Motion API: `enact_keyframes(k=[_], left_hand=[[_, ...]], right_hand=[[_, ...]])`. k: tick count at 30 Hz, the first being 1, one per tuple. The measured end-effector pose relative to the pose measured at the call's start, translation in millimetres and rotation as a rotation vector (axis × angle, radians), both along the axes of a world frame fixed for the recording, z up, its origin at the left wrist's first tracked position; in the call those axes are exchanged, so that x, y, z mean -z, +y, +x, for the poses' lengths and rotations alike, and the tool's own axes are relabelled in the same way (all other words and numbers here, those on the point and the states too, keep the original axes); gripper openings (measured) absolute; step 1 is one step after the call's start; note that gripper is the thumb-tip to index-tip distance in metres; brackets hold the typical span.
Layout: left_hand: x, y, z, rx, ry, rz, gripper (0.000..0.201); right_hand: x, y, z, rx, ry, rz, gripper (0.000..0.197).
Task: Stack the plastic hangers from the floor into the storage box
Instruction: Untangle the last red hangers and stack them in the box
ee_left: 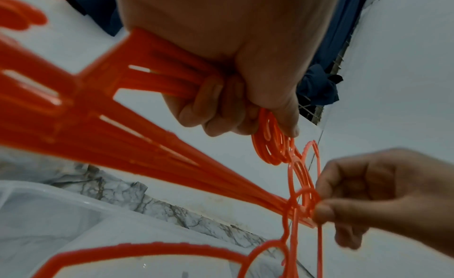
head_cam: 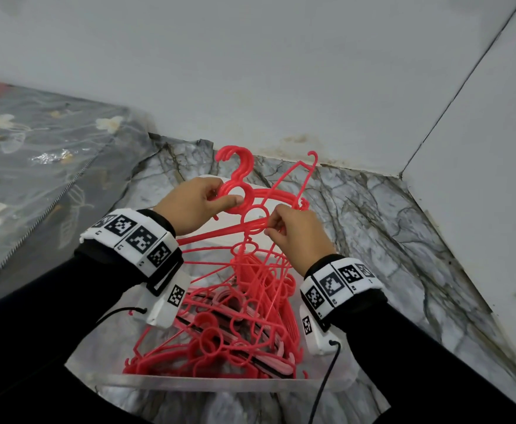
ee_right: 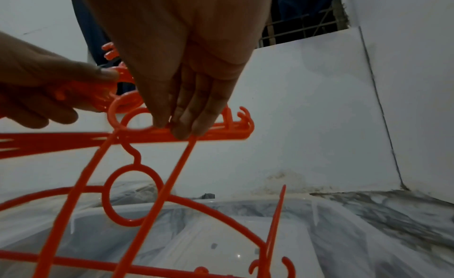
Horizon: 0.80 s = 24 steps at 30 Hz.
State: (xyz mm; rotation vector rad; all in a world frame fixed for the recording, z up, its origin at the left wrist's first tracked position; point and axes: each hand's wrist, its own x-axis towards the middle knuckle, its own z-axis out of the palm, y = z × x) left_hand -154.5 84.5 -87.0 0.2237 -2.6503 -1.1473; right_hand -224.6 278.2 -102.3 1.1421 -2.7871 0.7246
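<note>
Gripping a bundle of coral-red plastic hangers (head_cam: 244,194) near their necks, the left hand (head_cam: 189,206) has its fingers curled round the stacked arms, thumb laid across the ring below the hooks; the left wrist view shows the same bundle (ee_left: 137,115) fanning out from that fist (ee_left: 233,72). Just to the right of that grip, the right hand (head_cam: 296,234) pinches the ring and top bar of a single thin coral-red hanger (head_cam: 255,223) between thumb and fingertips (ee_right: 181,127), and this hanger touches the bundle. From the pinch, the thin hanger's frame (ee_right: 132,194) hangs down. Directly beneath both grips stands the clear plastic storage box (head_cam: 214,385) on the grey marbled floor (head_cam: 373,209), with a tangled heap of more coral-red and pale pink hangers (head_cam: 220,338) inside it. Left of the hands lies a floral-patterned mattress (head_cam: 36,154); beyond them rises a white wall (head_cam: 250,71).
</note>
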Motion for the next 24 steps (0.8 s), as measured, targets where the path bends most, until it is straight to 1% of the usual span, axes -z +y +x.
enact_keyframes(k=[2,4,7,10,12,16,19,22,24], left_hand=[[1.9,-1.3,0.4,-0.015,-0.023,-0.061,0.041],[4.2,-0.3,0.9,-0.017,-0.050,-0.091,0.039],[8.2,1.6,-1.0,0.016,-0.088,-0.001,0.036],[9.1,3.3,-1.7,0.028,-0.105,0.050,0.039],[9.3,5.4,-1.5,0.019,-0.091,0.040,0.036],[8.0,13.5,-1.7,-0.034,0.000,0.011,0.038],[2.5,12.8,-2.8,-0.051,0.042,0.050,0.042],[-0.2,10.6,-3.4,-0.051,0.006,0.132,0.049],[0.5,12.2,-2.8,-0.061,0.008,0.122,0.048]], right_hand=[[-3.3,-1.2,0.7,-0.023,0.010,-0.065,0.004],[-6.3,-2.8,3.5,-0.064,0.059,-0.038,0.004],[-8.5,-3.2,7.8,-0.097,0.160,0.050,0.004],[-11.8,-1.9,9.5,-0.098,0.198,0.108,0.011],[-14.2,-1.8,11.5,-0.137,0.217,0.143,0.015],[-14.2,-4.9,18.9,-0.250,0.257,0.191,0.015],[-11.8,-5.9,19.5,-0.226,0.253,0.184,0.013],[-11.2,-5.0,15.8,-0.210,0.235,0.210,0.014],[-11.5,-5.4,14.7,-0.206,0.249,0.231,0.013]])
